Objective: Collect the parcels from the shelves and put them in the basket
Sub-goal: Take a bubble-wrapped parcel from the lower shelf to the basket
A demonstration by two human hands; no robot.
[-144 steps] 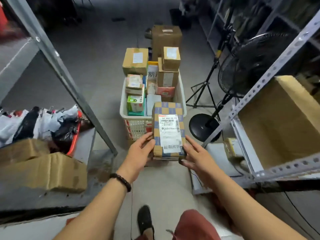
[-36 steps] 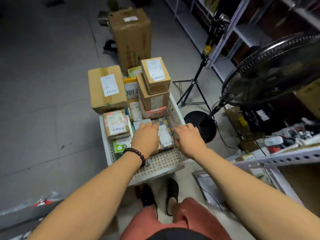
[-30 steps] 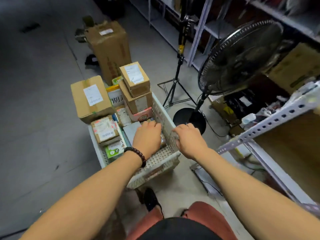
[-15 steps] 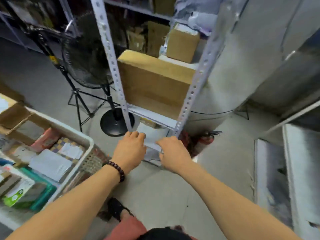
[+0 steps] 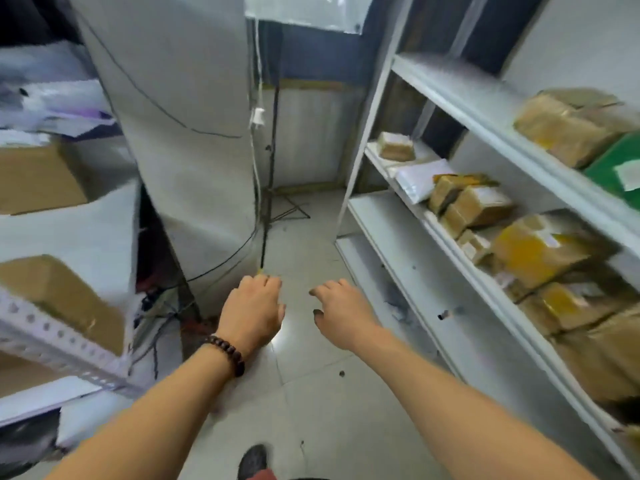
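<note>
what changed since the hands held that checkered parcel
The parcel went into the basket and was let go; both now out of view. The view swung to a shelf of parcels on the right. The left hand and right hand are empty. Bracelet stayed on.

L hand [image 5: 252, 313] & R hand [image 5: 341, 311] out, loose, empty

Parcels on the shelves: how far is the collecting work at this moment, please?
Done: the checkered blue-and-tan parcel carried earlier went into the white plastic basket, now out of view. In hand: nothing; the left hand and right hand are empty. Left: many brown taped cardboard parcels, a white plastic mailer and a green parcel lie on the white metal shelves at the right.
</note>
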